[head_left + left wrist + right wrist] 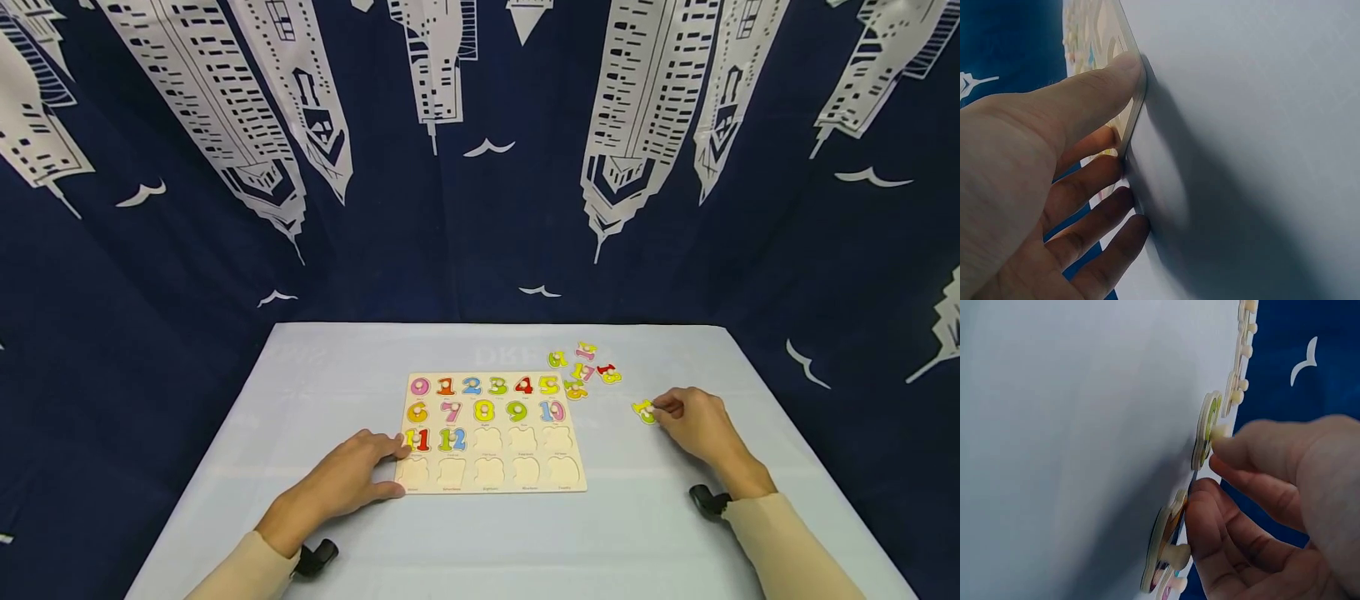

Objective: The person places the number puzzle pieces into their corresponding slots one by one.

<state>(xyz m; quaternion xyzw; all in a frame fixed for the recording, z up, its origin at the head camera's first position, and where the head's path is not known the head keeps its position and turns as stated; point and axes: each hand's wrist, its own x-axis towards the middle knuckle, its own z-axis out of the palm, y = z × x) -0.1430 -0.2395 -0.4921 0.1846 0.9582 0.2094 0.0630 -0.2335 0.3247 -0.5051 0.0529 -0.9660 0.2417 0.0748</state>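
Observation:
My left hand [341, 479] rests at the left edge of a wooden number puzzle board [472, 475]. In the left wrist view its thumb [1094, 94] presses on the board's rim near a corner, the other fingers loosely extended along the edge. My right hand [701, 429] is right of the board, thumb and fingertips pinching the knob of a yellow-and-green number puzzle piece [642, 410]. The right wrist view shows this piece [1205, 428] close against the white tabletop. Beneath the fingers there is another knobbed piece [1163, 547], orange and dark, hidden by the hand in the head view.
Number pieces 0 through 12 fill the board's upper slots; bare recesses [525, 472] show lower down. Several loose knobbed pieces [583, 372] lie by the board's upper right corner, one [575, 389] overlapping its edge. A dark blue patterned cloth [450, 217] hangs behind the white table [337, 358].

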